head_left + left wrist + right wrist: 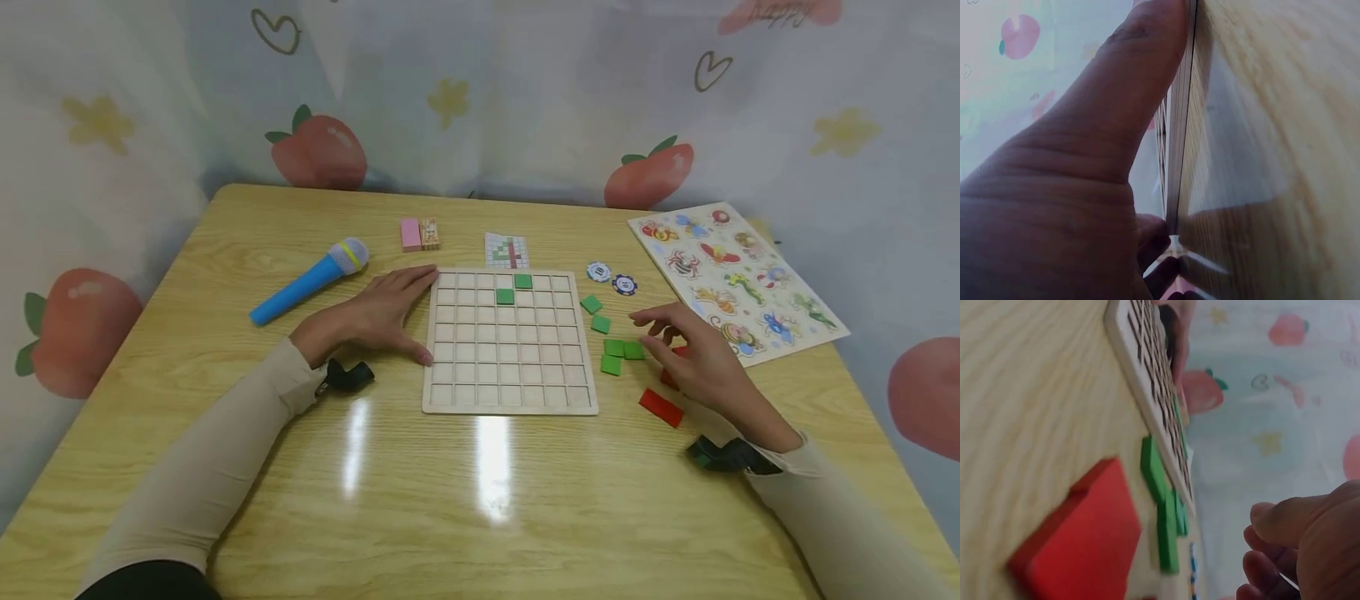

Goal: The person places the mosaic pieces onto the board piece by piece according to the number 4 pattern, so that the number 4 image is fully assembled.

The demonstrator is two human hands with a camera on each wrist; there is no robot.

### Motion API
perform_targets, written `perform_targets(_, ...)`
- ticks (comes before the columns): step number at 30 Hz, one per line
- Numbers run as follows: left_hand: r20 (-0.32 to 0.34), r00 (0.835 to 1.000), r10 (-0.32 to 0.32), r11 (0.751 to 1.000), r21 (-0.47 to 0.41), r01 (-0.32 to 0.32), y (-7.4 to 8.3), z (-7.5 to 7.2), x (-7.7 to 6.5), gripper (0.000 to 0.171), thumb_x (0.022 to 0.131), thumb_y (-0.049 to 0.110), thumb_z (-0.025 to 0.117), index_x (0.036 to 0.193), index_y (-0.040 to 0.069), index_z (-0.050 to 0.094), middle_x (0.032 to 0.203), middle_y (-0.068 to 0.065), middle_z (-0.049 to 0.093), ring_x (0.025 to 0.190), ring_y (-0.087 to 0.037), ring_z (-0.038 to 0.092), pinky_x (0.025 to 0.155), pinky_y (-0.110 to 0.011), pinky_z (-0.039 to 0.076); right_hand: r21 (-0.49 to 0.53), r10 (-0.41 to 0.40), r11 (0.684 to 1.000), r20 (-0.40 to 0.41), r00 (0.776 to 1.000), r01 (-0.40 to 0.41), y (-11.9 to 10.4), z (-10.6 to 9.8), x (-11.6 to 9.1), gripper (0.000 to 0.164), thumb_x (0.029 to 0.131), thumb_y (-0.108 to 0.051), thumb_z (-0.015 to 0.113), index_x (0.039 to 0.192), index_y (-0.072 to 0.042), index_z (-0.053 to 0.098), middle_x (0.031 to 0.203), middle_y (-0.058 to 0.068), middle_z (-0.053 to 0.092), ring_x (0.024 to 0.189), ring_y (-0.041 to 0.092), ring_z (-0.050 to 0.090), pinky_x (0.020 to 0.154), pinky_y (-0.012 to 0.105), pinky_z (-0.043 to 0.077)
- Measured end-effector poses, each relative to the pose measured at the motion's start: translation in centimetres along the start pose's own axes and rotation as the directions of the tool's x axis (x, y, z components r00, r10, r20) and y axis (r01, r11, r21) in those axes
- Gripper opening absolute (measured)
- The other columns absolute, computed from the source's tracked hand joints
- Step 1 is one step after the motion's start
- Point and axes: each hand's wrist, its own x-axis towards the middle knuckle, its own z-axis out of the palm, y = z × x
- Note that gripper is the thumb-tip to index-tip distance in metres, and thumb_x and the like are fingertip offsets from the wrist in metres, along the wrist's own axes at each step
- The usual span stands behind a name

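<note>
A wooden grid board [510, 400] lies flat on the table with two green square tiles [505, 297] in its upper cells. My left hand [375, 315] rests at the board's left edge with thumb and fingers spread; in the left wrist view the thumb [1129, 69] lies along the board's side [1175, 144]. My right hand [693, 358] hovers right of the board, fingers loosely bent, with nothing visible between them. Near it lie several loose green tiles [613, 347] and red tiles [662, 407], some partly hidden beneath the hand. In the right wrist view, thumb and fingertips [1262, 512] are apart from the red tiles [1088, 544].
Behind the board lies a small grid pattern card [507, 250]. Two poker chips [624, 285] and an insect picture sheet [720, 250] are at the right. A blue toy microphone [307, 282] and small pink and patterned blocks [410, 235] are at the left back.
</note>
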Motion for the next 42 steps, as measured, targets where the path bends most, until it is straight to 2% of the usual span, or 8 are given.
perform_targets(3,-0.01,1.0,-0.006,1.0,-0.005,0.006,-0.2,0.0,-0.3,0.14,0.074,0.074,0.086,0.174,0.018,0.006,0.182,-0.005,0.003,0.168,-0.038,0.007,0.133,-0.067,0.012,-0.003,0.042,0.999,0.006,0.999,-0.042,0.9,-0.1,-0.8,0.042,0.097,0.0,0.075,0.137,-0.011,0.068,0.121,0.008,0.069,0.095,-0.002,0.053,0.077,0.01,0.044)
perform_targets(7,-0.022,1.0,-0.004,1.0,-0.009,0.003,-0.5,0.0,-0.5,0.14,0.074,0.073,0.087,0.174,0.017,0.007,0.182,-0.006,0.004,0.168,-0.038,0.008,0.133,-0.067,0.012,-0.027,0.059,0.998,0.026,0.998,-0.058,1.8,0.0,-1.3,0.042,0.098,-0.001,0.075,0.138,-0.011,0.068,0.121,0.01,0.068,0.097,0.009,0.052,0.077,0.016,0.042)
perform_targets(14,-0.032,0.999,-0.002,1.0,-0.008,0.001,-0.8,0.0,-0.5,0.139,0.074,0.073,0.086,0.174,0.017,0.008,0.182,-0.006,0.005,0.168,-0.038,0.009,0.133,-0.066,0.013,-0.02,0.111,0.994,0.096,0.989,-0.109,2.6,0.5,-1.2,0.038,0.102,-0.011,0.073,0.139,-0.014,0.069,0.126,0.007,0.064,0.098,0.01,0.046,0.078,0.017,0.039)
perform_targets(21,-0.032,0.999,-0.001,1.0,-0.001,0.001,-0.6,-0.1,-0.5,0.139,0.074,0.073,0.087,0.174,0.017,0.008,0.182,-0.006,0.006,0.168,-0.038,0.009,0.133,-0.066,0.013,-0.026,0.088,0.996,0.111,0.99,-0.086,2.9,0.9,-1.2,0.032,0.101,-0.011,0.074,0.133,-0.014,0.072,0.124,0.006,0.063,0.098,0.008,0.042,0.079,0.021,0.034)
perform_targets(32,-0.025,1.0,-0.002,1.0,-0.006,0.002,-0.6,0.2,-0.5,0.138,0.075,0.072,0.087,0.174,0.016,0.009,0.182,-0.008,0.007,0.167,-0.04,0.011,0.132,-0.067,0.015,-0.076,0.072,0.995,0.096,0.993,-0.065,3.0,1.4,-1.2,0.029,0.097,-0.006,0.077,0.125,-0.013,0.074,0.122,0.009,0.065,0.099,0.015,0.044,0.081,0.025,0.027)
perform_targets(42,-0.011,1.0,0.021,1.0,0.002,-0.021,-0.3,0.0,-0.1,0.138,0.075,0.073,0.086,0.174,0.016,0.007,0.182,-0.007,0.004,0.168,-0.038,0.009,0.134,-0.063,0.014,-0.099,0.061,0.994,0.06,0.996,-0.055,2.5,1.0,-1.8,0.027,0.094,-0.008,0.081,0.12,-0.012,0.074,0.122,0.009,0.065,0.105,0.017,0.048,0.083,0.025,0.033)
